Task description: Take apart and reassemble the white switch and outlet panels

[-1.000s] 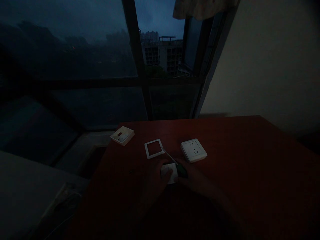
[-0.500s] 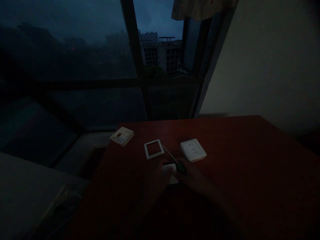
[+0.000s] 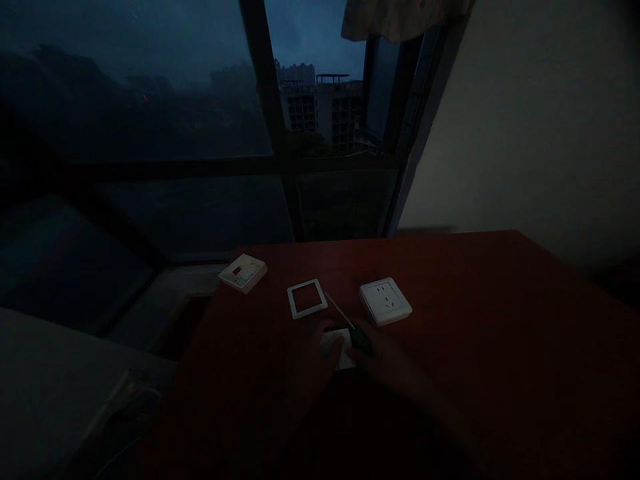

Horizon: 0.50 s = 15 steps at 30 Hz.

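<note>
My left hand (image 3: 316, 350) is closed on a small white socket panel (image 3: 345, 360) with a dark edge, its thumb lying across the face. Opposite it, my right hand (image 3: 383, 350) grips the green handle of a screwdriver (image 3: 360, 339); the thin shaft points up and left, away from the panel. Fingers of the right hand also seem to touch the panel's right side. Just beyond the hands lies a white square frame (image 3: 293, 304), flat on the table. A complete white wall socket (image 3: 385, 300) rests to the right of it. Dim light hides most finger detail.
The reddish-brown table (image 3: 475, 300) stretches to the right. A white mounting box (image 3: 243, 273) sits at its far left corner. Behind the table is a dark-framed window (image 3: 283, 167), with a pale wall (image 3: 525, 120) on the right.
My left thumb and right fingers have shifted slightly on the panel. The screwdriver stays in my right hand, and the objects on the table have not moved.
</note>
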Each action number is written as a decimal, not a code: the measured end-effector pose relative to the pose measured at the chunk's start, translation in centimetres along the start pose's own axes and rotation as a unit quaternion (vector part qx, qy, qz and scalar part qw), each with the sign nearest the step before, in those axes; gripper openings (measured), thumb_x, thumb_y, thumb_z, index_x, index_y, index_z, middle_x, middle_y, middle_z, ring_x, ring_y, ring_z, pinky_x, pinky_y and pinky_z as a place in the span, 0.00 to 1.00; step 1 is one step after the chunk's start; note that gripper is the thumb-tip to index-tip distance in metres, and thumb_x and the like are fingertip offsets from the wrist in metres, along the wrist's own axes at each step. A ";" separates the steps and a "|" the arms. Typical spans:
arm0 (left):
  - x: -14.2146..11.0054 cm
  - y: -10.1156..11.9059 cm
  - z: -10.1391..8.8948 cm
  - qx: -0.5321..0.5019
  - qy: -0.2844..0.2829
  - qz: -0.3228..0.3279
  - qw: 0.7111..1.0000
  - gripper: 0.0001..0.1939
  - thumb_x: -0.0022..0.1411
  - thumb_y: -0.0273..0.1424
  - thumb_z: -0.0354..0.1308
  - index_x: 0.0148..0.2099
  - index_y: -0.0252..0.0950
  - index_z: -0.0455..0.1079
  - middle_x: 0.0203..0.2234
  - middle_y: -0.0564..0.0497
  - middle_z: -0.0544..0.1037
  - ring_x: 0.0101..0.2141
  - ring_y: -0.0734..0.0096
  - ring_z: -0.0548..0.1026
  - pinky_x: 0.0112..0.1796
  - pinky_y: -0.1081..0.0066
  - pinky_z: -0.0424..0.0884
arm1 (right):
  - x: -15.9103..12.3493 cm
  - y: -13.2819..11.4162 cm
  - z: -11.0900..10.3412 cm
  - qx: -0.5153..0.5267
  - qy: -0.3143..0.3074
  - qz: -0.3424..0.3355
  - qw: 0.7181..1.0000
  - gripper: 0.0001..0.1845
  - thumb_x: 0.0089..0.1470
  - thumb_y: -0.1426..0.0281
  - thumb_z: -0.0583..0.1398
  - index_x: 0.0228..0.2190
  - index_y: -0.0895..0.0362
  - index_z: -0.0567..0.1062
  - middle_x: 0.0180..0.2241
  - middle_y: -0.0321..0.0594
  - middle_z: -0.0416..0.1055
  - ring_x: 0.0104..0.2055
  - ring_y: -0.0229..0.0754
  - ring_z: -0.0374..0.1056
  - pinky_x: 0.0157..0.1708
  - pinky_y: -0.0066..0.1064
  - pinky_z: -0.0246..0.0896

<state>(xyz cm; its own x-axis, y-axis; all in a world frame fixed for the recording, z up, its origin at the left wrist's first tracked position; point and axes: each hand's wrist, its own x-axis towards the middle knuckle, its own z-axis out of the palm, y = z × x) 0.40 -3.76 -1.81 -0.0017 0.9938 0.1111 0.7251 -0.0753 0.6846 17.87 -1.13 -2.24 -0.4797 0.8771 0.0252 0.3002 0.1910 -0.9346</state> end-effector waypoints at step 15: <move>0.2 0.4 -0.3 -0.003 -0.011 -0.017 1.000 0.12 0.61 0.33 0.54 0.47 0.39 0.68 0.43 0.48 0.74 0.45 0.60 0.72 0.46 0.61 0.68 | -0.1 -0.7 -0.2 0.050 -0.005 0.034 0.998 0.27 0.48 0.72 0.60 0.52 0.54 0.66 0.49 0.41 0.71 0.49 0.46 0.67 0.49 0.39 0.62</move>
<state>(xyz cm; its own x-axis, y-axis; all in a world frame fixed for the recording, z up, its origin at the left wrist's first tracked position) 0.49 -3.61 -1.35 -0.0108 0.9974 0.0716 0.7204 -0.0419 0.6922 17.92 -1.28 -1.53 -0.4694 0.8819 -0.0433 0.2485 0.0849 -0.9649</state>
